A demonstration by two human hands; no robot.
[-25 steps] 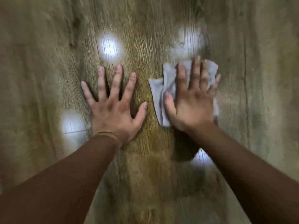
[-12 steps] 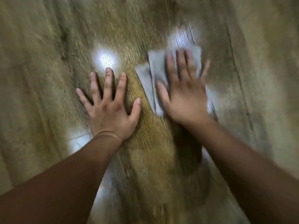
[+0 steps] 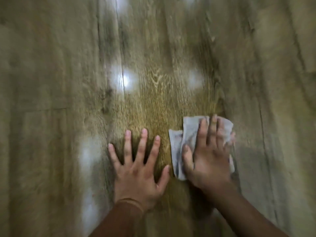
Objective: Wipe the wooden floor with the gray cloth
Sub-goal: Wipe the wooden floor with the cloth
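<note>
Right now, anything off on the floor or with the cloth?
Nothing stands out. The cloth lies flat, a bit rumpled, under the right hand; the left hand presses the bare floor beside it. The white patches look like glare, not spills.

The right hand point(image 3: 207, 161) lies flat on the gray cloth point(image 3: 177, 151), fingers straight, pressing it against the wooden floor point(image 3: 51, 117); the left hand point(image 3: 136, 173) rests just beside it, fingers spread, palm down on the boards
</note>
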